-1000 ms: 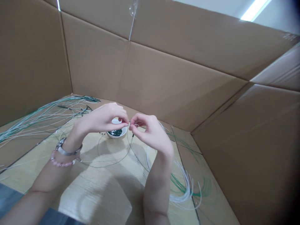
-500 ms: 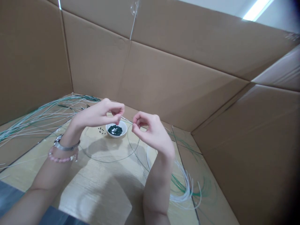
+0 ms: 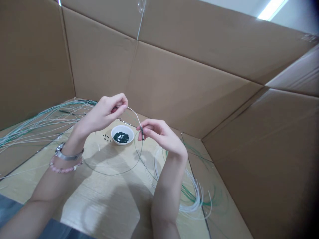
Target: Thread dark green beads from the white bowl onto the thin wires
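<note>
Above and left of the bowl, my left hand [image 3: 106, 111] pinches a thin white cord [image 3: 134, 113] between thumb and fingers. The cord arcs down to my right hand [image 3: 158, 132], whose thumb and fingers are closed on a short row of dark beads [image 3: 142, 132] strung on it. From below the beads, a thin cord [image 3: 119, 173] hangs in a wide loop over the table. A white bowl [image 3: 132, 136] of small dark beads stands just beyond and between my hands. Several loose beads [image 3: 106, 137] lie at its left.
A long bundle of white and green cords [image 3: 32, 127] lies at the left. Coiled white cords [image 3: 194, 207] and green cords [image 3: 186, 191] rest beside my right forearm. Cardboard walls [image 3: 186, 83] enclose the wooden tabletop [image 3: 99, 199].
My left hand has moved up and left, drawing a length of white cord away from my right hand. Strung beads now show at my right fingertips, and the bowl is in fuller view.
</note>
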Motion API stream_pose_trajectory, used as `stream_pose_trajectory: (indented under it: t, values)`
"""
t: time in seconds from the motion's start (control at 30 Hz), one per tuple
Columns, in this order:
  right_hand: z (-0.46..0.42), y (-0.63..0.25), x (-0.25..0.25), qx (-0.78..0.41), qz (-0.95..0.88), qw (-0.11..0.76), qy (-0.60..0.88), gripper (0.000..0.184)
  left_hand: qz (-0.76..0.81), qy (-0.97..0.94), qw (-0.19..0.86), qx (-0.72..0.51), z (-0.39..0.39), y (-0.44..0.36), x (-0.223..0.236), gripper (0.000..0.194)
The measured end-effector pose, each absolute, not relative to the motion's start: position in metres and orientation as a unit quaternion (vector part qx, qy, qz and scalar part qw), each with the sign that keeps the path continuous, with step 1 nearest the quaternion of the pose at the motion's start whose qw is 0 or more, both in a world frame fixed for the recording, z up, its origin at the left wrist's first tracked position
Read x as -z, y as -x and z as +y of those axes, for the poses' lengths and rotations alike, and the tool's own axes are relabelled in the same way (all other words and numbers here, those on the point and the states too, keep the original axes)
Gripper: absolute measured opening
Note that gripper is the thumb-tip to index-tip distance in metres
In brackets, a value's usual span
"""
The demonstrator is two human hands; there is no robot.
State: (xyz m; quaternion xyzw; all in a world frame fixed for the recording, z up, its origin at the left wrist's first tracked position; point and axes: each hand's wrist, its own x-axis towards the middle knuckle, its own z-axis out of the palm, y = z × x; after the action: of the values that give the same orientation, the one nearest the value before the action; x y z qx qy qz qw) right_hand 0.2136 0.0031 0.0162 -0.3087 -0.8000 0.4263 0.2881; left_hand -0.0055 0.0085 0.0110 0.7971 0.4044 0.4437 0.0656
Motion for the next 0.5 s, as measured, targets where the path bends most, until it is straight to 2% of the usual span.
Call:
stream_pose_trajectory:
  t: [0.23,0.4,0.5]
  values:
    - [0.0023,-0.2157,-0.0169,-0.440,-0.794,0.282,0.309,0.018,0.408,-0.789,0.061,-0.455,0.0086,0.0069,-0.0124,0.012]
    - [0.0031,-0.2202,-0.0172,-0.424,-0.826,0.250,0.274,0.039,0.411,-0.783,0.057,-0.462,0.0090,0.0085,-0.0124,0.012]
    - [0.0044,-0.2210,-0.0165,-0.431,-0.825,0.254,0.262,0.042,0.416,-0.786,0.062,-0.454,0.0080,0.0094,-0.0134,0.012]
